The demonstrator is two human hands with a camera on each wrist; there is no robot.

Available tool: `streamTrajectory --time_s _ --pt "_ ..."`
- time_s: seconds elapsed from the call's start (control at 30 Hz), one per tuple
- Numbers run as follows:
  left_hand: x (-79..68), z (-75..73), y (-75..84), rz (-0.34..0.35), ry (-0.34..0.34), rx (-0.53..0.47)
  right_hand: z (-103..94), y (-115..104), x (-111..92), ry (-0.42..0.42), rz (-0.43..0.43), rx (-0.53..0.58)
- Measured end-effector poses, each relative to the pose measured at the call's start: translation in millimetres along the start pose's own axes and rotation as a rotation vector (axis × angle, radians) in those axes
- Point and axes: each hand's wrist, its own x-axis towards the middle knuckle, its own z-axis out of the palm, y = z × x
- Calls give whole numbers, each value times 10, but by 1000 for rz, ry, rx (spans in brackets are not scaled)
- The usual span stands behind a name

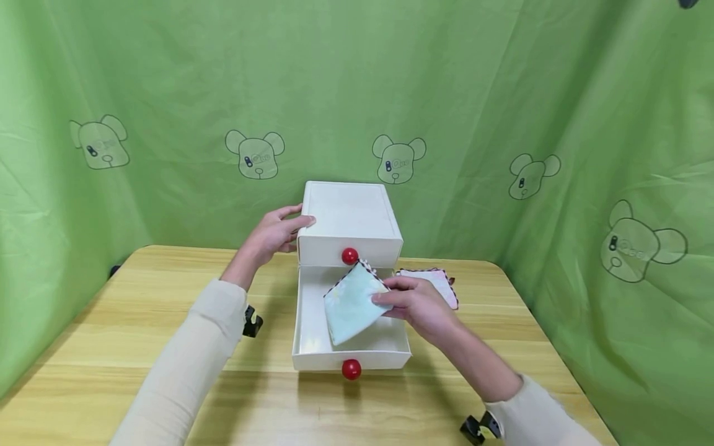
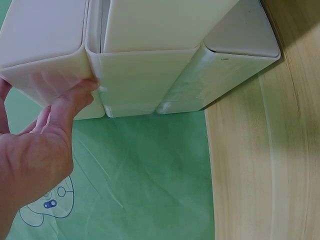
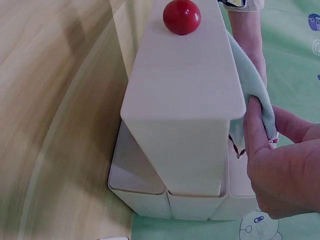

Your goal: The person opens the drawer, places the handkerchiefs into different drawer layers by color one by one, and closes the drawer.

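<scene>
A white drawer cabinet [image 1: 351, 207] with round red knobs stands on the wooden table. Its middle drawer [image 1: 365, 360] is pulled out toward me; the drawer above is closed. My left hand [image 1: 274, 232] rests against the cabinet's upper left side, thumb over the top edge and the other fingers on the side wall. Over the pulled-out drawer, my right hand [image 1: 421, 308] pinches a folded light blue cloth [image 1: 352, 310] with a dark-and-white trimmed edge. The cloth hangs tilted, and whether it touches the drawer floor is unclear. In the right wrist view, the drawer front partly hides the cloth [image 3: 246, 75].
A pale pink-white cloth [image 1: 432, 282] with dark trim lies on the table [image 1: 184, 322] right of the cabinet, partly behind my right hand. Green curtains [image 1: 334, 80] with bear-head drawings enclose the back and sides. Black wrist mounts [image 1: 252, 322] show beside both sleeves.
</scene>
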Motion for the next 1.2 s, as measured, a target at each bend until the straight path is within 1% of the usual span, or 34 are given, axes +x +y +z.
streamTrajectory --time_s 0.1,0.23,0.37,0.5,0.73,0.97,1.2 --pt "1 9 -2 -5 0 -1 43 15 15 3 9 10" --pt "-2 10 0 -4 -1 -2 111 29 37 -4 11 -5" --pt "-12 4 0 -14 -7 -15 169 60 62 -12 6 -37" --pt "-14 1 -5 -18 -8 -19 200 90 81 -11 7 -95" --pt "-1 -1 -7 -3 -5 -10 197 98 62 -25 21 -213" --pt "-8 5 1 -3 -6 -9 172 100 42 7 30 -279" --pt "-8 4 7 -9 -3 -16 131 94 35 52 20 -345"
